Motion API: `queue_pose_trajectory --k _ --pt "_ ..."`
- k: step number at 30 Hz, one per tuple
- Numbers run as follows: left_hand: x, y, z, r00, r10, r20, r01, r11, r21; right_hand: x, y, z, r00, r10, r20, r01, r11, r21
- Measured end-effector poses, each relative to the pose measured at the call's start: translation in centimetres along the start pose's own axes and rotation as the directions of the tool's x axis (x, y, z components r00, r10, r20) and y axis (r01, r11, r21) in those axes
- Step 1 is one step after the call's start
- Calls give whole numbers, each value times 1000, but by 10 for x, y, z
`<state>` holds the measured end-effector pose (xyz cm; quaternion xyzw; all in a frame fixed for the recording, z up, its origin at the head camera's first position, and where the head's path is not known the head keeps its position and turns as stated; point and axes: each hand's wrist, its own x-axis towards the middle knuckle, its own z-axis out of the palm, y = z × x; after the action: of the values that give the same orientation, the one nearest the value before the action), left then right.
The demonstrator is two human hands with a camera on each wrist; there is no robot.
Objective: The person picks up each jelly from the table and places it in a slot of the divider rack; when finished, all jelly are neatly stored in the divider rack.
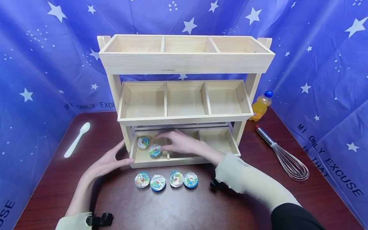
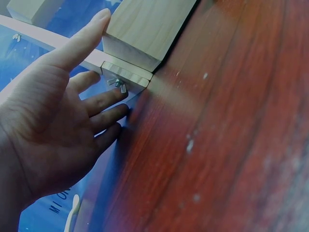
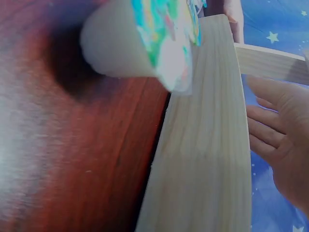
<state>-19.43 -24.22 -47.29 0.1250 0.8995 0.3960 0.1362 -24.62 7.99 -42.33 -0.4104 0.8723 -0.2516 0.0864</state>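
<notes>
A three-tier wooden shelf [image 1: 187, 64] stands on the table. Two small lidded cups with printed tops, a rear one [image 1: 142, 142] and a front one [image 1: 155, 150], sit in the left compartment of its bottom tier. Over that tier reaches my right hand [image 1: 181, 142], fingers extended and thumb beside the front cup; nothing shows in its grasp. My left hand [image 1: 107, 162] touches the tier's front left corner with a straight thumb, its other fingers spread along the side near a wing nut [image 2: 117, 83]. Before the shelf several similar cups [image 1: 157, 182] stand in a row.
A white spoon [image 1: 77, 140] lies at the left of the table. To the shelf's right are an orange drink bottle [image 1: 261, 107] with a blue cap and a wire whisk [image 1: 283, 153]. A blue star-patterned curtain [image 1: 316, 64] surrounds the table.
</notes>
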Motion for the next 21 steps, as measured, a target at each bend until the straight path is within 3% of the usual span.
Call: queue_pose_trajectory --k 5,12,16,21 --pt "0 1 0 1000 -6 2 6 1000 -3 -17 0 1 986 16 -166 -4 997 75" --pt "1 1 0 1000 -8 6 8 1000 -4 -45 -2 5 925 13 -380 63 980 188" --pt "0 0 0 1000 -6 3 6 1000 -1 -62 -4 9 899 14 -438 108 962 252" --pt "0 0 -1 1000 -2 4 2 1000 -1 -86 -4 17 896 28 -444 121 945 305"
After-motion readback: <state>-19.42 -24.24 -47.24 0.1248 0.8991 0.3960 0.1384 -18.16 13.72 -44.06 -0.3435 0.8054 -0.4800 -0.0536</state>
